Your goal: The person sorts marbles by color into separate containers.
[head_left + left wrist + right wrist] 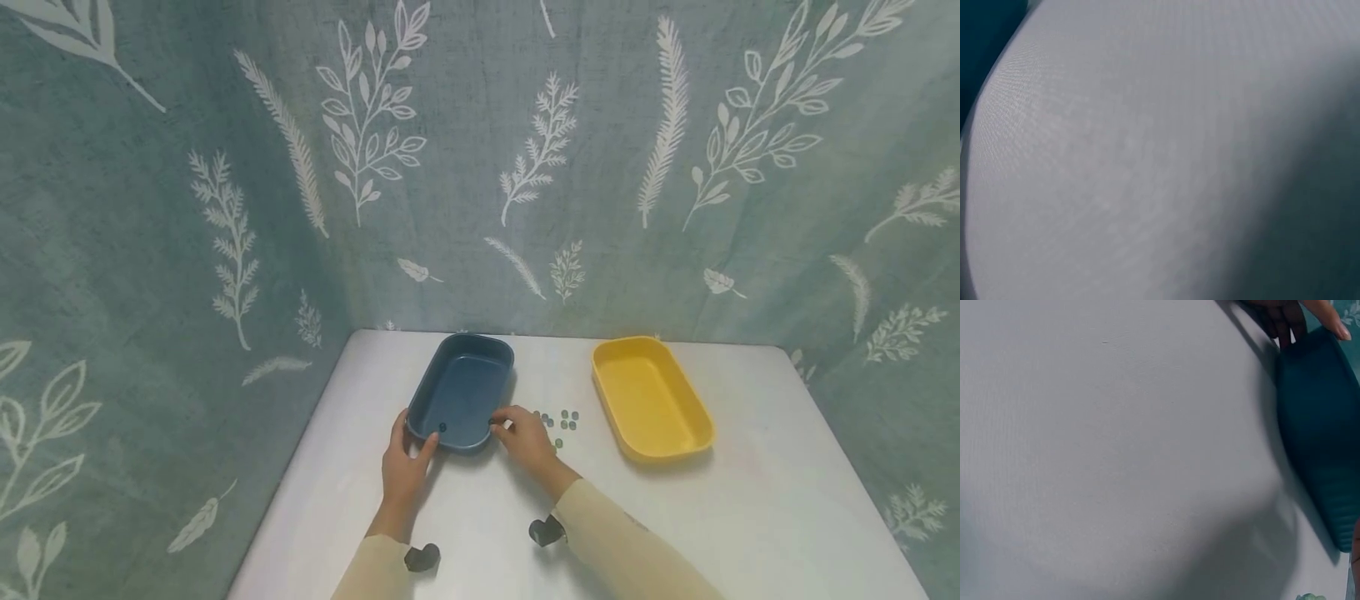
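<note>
The blue tray (467, 387) stands left of the middle of the white table. My left hand (405, 467) grips its near left corner, thumb at the near rim and fingers along the outer side. Inside, near that thumb, lies a small dark round piece (442, 427). At the tray's right rim my right hand (522, 433) pinches another small dark piece (492, 422) between thumb and fingertips. The right wrist view shows the tray's outer wall (1316, 425) and the left hand's fingers at its top end. Only table surface and a dark corner fill most of the left wrist view.
Several small greenish round pebbles (565, 424) lie on the table just right of my right hand, some partly hidden by it. Farther right stands a yellow tray (652, 400). A patterned green curtain (465, 167) surrounds the white table (480, 533) at the back and sides.
</note>
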Available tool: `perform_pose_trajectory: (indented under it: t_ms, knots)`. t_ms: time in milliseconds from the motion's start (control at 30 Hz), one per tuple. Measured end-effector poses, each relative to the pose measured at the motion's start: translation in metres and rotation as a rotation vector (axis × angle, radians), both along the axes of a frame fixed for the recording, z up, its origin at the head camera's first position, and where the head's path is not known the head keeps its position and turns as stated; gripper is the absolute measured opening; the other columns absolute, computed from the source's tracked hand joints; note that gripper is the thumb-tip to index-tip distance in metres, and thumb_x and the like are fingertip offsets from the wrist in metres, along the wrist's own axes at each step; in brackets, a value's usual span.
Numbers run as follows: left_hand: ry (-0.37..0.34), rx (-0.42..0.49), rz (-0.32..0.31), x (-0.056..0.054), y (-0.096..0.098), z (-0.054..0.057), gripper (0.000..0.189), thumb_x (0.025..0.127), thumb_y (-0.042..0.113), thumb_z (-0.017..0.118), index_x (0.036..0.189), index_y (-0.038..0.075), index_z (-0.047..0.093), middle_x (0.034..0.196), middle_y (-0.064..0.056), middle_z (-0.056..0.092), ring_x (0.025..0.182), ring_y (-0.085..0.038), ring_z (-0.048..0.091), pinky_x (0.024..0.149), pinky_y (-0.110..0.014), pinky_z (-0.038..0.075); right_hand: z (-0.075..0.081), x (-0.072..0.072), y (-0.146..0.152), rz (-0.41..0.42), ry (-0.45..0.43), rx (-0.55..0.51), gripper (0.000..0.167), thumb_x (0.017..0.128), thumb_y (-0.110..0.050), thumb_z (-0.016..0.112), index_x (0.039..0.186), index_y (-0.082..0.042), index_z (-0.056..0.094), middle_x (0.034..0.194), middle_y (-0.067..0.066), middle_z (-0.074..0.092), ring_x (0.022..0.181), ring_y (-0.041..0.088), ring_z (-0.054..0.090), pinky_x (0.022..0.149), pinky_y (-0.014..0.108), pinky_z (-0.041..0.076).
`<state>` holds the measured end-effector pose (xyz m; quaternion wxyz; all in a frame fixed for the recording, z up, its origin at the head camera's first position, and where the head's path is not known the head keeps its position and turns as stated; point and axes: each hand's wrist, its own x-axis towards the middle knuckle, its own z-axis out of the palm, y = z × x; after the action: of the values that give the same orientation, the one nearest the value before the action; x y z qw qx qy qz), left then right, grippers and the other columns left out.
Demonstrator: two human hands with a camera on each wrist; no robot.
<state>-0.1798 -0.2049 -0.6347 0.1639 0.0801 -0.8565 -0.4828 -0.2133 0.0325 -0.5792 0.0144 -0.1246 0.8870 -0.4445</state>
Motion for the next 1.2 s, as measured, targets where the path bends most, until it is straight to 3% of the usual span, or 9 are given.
perform_pose_trajectory:
  t_ms: [100, 167, 267, 767, 1200]
  knots:
    - [-0.003, 0.010, 0.002, 0.0004, 0.0006, -0.0003, 0.077, 0.088, 0.040, 0.072, 0.151, 0.019, 0.033, 0.152, -0.010, 0.038, 0.140, -0.033, 0.032, 0.114, -0.051, 0.023, 0.0000, 0.0028, -0.0016, -0.002, 0.012, -0.003, 0.020, 0.093, -0.021, 0.066, 0.111, -0.014, 0.068, 0.103, -0.005, 0.065, 0.078, 0.008, 0.056, 0.082, 0.037, 0.051]
    - [-0.008, 0.015, 0.003, 0.0002, 0.0013, 0.0006, 0.076, 0.088, 0.041, 0.072, 0.151, 0.020, 0.033, 0.152, -0.009, 0.038, 0.141, -0.031, 0.031, 0.115, -0.050, 0.023, -0.0001, 0.0044, -0.0025, -0.002, 0.013, -0.014, 0.019, 0.093, -0.021, 0.066, 0.111, -0.014, 0.068, 0.100, -0.006, 0.063, 0.078, 0.008, 0.055, 0.069, 0.029, 0.052]
    - [-0.016, 0.019, 0.003, -0.0004, 0.0019, 0.0013, 0.076, 0.089, 0.041, 0.071, 0.151, 0.020, 0.033, 0.153, -0.009, 0.037, 0.141, -0.031, 0.031, 0.115, -0.049, 0.023, -0.0005, 0.0055, -0.0039, -0.002, 0.022, -0.016, 0.018, 0.093, -0.020, 0.066, 0.110, -0.014, 0.069, 0.096, -0.008, 0.062, 0.076, 0.007, 0.054, 0.065, 0.023, 0.049]
    - [-0.024, -0.009, 0.015, -0.0009, -0.0006, -0.0022, 0.079, 0.087, 0.048, 0.070, 0.151, 0.020, 0.033, 0.152, -0.012, 0.039, 0.139, -0.034, 0.033, 0.114, -0.051, 0.024, -0.0045, 0.0088, -0.0075, 0.021, 0.039, -0.011, 0.014, 0.094, -0.022, 0.065, 0.105, -0.013, 0.070, 0.095, -0.007, 0.063, 0.078, 0.007, 0.054, 0.068, 0.024, 0.050]
    - [-0.022, 0.005, 0.022, -0.0003, 0.0020, -0.0007, 0.077, 0.087, 0.043, 0.072, 0.150, 0.020, 0.034, 0.152, -0.011, 0.038, 0.139, -0.035, 0.033, 0.114, -0.052, 0.024, -0.0095, 0.0058, -0.0042, 0.027, 0.037, 0.009, 0.013, 0.095, -0.024, 0.064, 0.104, -0.016, 0.069, 0.098, -0.008, 0.064, 0.079, 0.006, 0.055, 0.068, 0.023, 0.051]
